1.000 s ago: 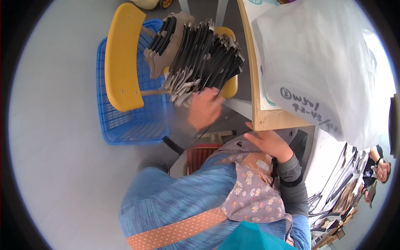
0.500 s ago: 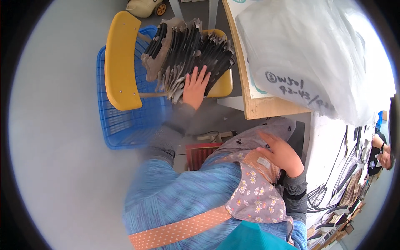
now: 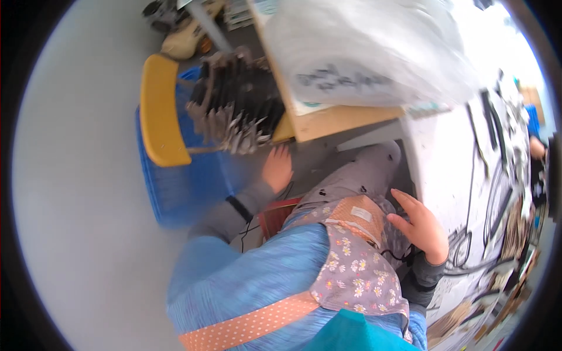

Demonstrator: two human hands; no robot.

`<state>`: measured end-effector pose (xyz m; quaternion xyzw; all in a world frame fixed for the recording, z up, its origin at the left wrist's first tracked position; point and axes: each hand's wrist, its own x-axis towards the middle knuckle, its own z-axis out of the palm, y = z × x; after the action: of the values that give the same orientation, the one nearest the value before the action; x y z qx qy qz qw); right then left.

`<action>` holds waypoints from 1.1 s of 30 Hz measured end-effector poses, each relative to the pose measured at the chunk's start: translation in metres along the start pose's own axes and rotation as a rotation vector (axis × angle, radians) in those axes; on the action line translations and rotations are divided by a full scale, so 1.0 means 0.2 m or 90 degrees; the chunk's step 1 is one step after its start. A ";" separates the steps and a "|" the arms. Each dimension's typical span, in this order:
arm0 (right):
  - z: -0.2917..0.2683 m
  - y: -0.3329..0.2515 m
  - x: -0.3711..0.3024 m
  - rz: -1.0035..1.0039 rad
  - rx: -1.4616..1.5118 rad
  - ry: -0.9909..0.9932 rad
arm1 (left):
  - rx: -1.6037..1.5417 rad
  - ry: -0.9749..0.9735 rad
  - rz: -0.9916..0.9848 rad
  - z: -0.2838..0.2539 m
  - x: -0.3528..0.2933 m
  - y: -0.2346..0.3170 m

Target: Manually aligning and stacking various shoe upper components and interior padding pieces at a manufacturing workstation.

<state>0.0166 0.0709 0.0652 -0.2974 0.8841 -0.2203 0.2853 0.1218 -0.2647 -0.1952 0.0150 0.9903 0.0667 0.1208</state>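
Note:
My left hand (image 3: 278,169) is open with its fingers stretched out, just below a stack of flat curved black and grey-brown pieces (image 3: 240,102), apart from it and holding nothing. The stack lies in a row on a yellow chair (image 3: 157,114); its pieces look like shoe uppers, but motion blur softens them. Over my lap, beside the patterned apron (image 3: 357,269), my right hand (image 3: 424,228) hovers open and empty, thumb apart from the fingers.
A blue plastic basket (image 3: 181,202) stands behind and under the chair. A wooden-edged table (image 3: 345,120) carries a big translucent plastic bag (image 3: 374,64). At right, a white worktop (image 3: 436,140) holds black straps and several stacks of pieces; another person's arm (image 3: 537,147) shows beyond it.
My left hand has come off the stack and drawn back toward me. My right hand has shifted slightly right. The view has turned, so the table and bag appear farther left.

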 end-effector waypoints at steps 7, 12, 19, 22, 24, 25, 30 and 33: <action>-0.40 0.13 -0.33 0.071 0.014 -0.042 | -0.201 -0.199 0.298 -0.48 -0.02 0.32; -0.68 0.50 -0.38 0.240 -0.083 0.019 | -0.321 -0.181 0.424 -1.03 0.08 0.65; -0.92 1.33 0.00 0.274 -0.148 0.511 | -0.456 0.017 0.541 -1.23 0.23 1.09; -0.93 1.56 0.24 0.246 -0.140 0.572 | -0.474 0.078 0.647 -1.19 0.22 1.24; -0.95 1.58 0.32 0.239 -0.110 0.569 | -0.449 0.063 0.669 -1.15 0.23 1.27; -0.98 1.55 0.37 0.240 -0.139 0.518 | -0.463 0.011 0.685 -1.12 0.23 1.27; -1.07 1.58 0.33 0.323 -0.174 0.341 | -0.532 -0.097 0.537 -1.03 0.27 1.19; -1.08 1.44 0.35 0.375 -0.187 0.375 | -0.609 -0.099 0.389 -1.02 0.29 1.16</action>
<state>-0.2823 0.2815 0.0384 0.0051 0.9967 -0.0772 0.0263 0.0206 -0.0586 0.0182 0.2495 0.7889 0.5379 0.1616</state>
